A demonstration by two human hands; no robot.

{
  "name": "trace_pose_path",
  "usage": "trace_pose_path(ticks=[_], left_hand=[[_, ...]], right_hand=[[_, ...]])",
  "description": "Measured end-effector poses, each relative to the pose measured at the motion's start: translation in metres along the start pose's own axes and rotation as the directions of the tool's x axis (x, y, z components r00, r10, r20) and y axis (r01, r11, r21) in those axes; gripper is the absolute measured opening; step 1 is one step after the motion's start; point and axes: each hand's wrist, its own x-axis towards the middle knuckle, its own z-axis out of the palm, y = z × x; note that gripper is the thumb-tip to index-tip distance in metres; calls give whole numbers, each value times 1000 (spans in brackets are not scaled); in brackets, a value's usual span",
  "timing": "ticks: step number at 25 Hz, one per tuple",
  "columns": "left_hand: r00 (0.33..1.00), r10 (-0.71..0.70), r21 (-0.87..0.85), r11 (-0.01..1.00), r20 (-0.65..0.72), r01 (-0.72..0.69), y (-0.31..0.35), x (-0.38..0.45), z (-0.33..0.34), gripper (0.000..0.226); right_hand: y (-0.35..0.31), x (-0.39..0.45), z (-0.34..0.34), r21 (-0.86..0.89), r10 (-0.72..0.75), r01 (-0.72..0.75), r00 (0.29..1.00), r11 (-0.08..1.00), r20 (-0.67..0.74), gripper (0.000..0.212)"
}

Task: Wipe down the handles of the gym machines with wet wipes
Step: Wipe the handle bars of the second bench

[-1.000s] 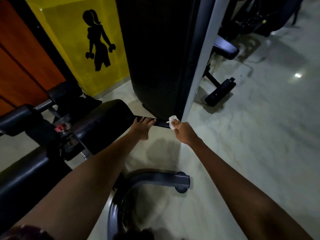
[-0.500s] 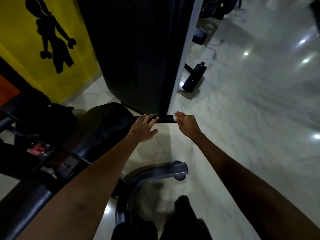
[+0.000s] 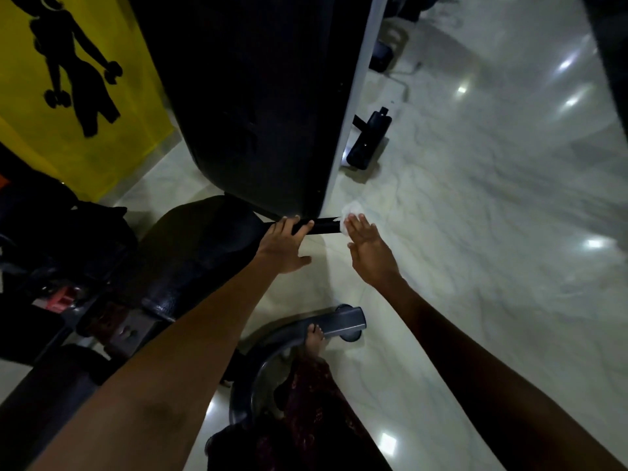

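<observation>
A short black machine handle [image 3: 323, 227] sticks out to the right from under a tall black shroud. My left hand [image 3: 283, 244] rests on its inner part, fingers laid across the top and thumb spread away below. At the handle's free end my right hand [image 3: 368, 248] has straight fingers and presses a crumpled white wet wipe [image 3: 350, 209] against the tip. Part of the wipe shows above my fingertips; the remainder is hidden behind them.
The tall black weight-stack shroud [image 3: 255, 113] with a pale edge post rises just behind the handle. A black padded roller [image 3: 190, 263] lies to the left. A grey curved base foot [image 3: 343, 321] sits below, my bare foot [image 3: 316, 338] against it. Marble floor [image 3: 475, 232] spreads right.
My right hand has opened from a curled grip on the handle's end to flat fingers pressing the wipe there. My left hand stays on the handle. The view has tilted further down.
</observation>
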Motion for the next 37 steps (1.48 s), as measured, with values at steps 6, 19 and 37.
trace_pose_path(ticks=[6,19,37], left_hand=[[998,-35,21,999,-53,36,3,5,-3,90],[995,-93,164,983,26,87,11,6,9,112],[996,-61,-15,998,-61,60,10,-1,20,111]], right_hand=[[-19,23,-3,75,186,-183,982,980,-33,50],[-11,-3,-3,-26,108,-108,994,994,-18,58],[-5,7,5,349,141,-61,968,935,-209,40]])
